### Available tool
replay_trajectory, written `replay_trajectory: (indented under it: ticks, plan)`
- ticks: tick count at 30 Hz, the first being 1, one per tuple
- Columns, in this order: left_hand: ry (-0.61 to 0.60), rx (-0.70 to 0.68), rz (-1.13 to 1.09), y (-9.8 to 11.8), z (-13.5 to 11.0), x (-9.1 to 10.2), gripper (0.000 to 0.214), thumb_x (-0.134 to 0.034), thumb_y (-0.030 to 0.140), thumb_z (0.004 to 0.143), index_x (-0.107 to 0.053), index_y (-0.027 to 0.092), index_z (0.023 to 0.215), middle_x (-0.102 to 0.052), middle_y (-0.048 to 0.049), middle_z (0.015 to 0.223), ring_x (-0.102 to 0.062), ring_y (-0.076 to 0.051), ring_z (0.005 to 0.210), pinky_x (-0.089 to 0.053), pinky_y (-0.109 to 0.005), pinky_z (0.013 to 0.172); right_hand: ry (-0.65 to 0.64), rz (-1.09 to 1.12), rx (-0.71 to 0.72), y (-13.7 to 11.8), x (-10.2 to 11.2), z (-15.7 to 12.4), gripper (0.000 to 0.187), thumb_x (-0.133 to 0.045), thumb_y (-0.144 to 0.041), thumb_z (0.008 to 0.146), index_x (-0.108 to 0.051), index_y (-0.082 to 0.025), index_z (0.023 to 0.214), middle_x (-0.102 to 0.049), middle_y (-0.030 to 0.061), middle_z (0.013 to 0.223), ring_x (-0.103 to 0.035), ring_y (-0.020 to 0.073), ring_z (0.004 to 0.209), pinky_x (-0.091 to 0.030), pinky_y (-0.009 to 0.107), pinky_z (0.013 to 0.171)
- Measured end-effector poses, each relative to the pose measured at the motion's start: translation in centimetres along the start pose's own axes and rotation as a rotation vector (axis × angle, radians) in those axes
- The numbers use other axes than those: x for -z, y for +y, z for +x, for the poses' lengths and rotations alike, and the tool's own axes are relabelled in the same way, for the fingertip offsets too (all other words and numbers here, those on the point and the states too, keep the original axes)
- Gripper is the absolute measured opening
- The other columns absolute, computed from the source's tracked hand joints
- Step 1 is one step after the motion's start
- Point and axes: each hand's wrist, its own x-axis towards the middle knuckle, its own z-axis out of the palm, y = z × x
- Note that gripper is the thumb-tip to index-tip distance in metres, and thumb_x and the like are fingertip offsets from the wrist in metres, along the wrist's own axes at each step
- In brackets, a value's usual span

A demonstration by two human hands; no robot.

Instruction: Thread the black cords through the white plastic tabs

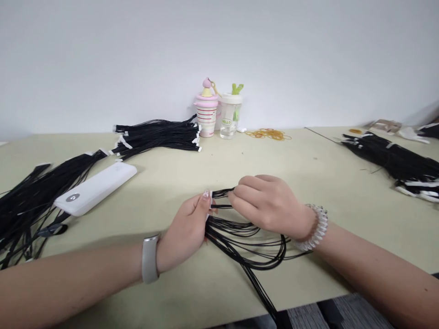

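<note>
My left hand (190,228) is closed on the white connector ends of a black cable bundle (236,249), its thumb pressed on top. From there the thin wires fan out to the right and loop round over the table's front part, some hanging past the edge. My right hand (269,201) is closed around the upper strands, a short way right of the left hand. Its fingertips are partly hidden behind its knuckles. Two short groups of strands run taut between the hands.
On the left lie black cables (51,183) and a white power bank (98,187). Behind are another cable bundle (157,137), a pink-lidded cup (206,114), a clear cup (229,116) and rubber bands (269,134). More cables (391,155) lie at right on the table (274,164).
</note>
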Motion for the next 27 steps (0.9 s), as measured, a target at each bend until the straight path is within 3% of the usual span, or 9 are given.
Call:
replay_trajectory:
  ticks: [3,9,18,27]
  plan:
    - [-0.006,-0.023,0.009,-0.1,0.1,0.1,0.035,-0.031,0.042,0.085,-0.042,0.018,0.063,-0.04,0.0041,0.056,-0.037,-0.01,0.053,-0.033,-0.021,0.051,0.013,0.015,0.0,0.0,-0.2,-0.1,0.02,-0.041,-0.014,0.084,-0.054,-0.016,0.069,-0.051,-0.0006,0.062,-0.039,0.0113,0.06,-0.024,0.026,0.05]
    - [-0.042,-0.119,0.009,0.1,0.1,0.2,0.033,-0.032,0.039,0.085,-0.044,0.018,0.064,-0.047,0.0021,0.064,-0.042,-0.012,0.062,-0.036,-0.023,0.06,-0.09,0.174,-0.108,-0.6,-0.5,-0.1,0.021,-0.035,-0.017,0.086,-0.053,-0.017,0.076,-0.049,0.0001,0.066,-0.037,0.011,0.059,-0.025,0.026,0.053]
    - [-0.051,-0.129,-0.019,0.3,-0.2,0.2,0.035,-0.032,0.041,0.085,-0.052,0.016,0.071,-0.057,-0.0007,0.069,-0.048,-0.014,0.066,-0.039,-0.025,0.063,-0.176,0.354,-0.304,-1.1,-0.7,0.0,0.025,-0.034,-0.024,0.087,-0.051,-0.014,0.072,-0.048,-0.0001,0.063,-0.037,0.0088,0.056,-0.026,0.024,0.054]
    - [-0.025,-0.139,0.003,0.2,-0.3,0.1,0.032,-0.032,0.039,0.086,-0.043,0.017,0.066,-0.044,0.0026,0.064,-0.039,-0.011,0.061,-0.035,-0.022,0.058,-0.195,0.382,-0.338,-1.1,-0.5,0.0,0.026,-0.033,-0.025,0.088,-0.052,-0.014,0.074,-0.047,-0.0005,0.06,-0.036,0.0082,0.053,-0.027,0.023,0.054]
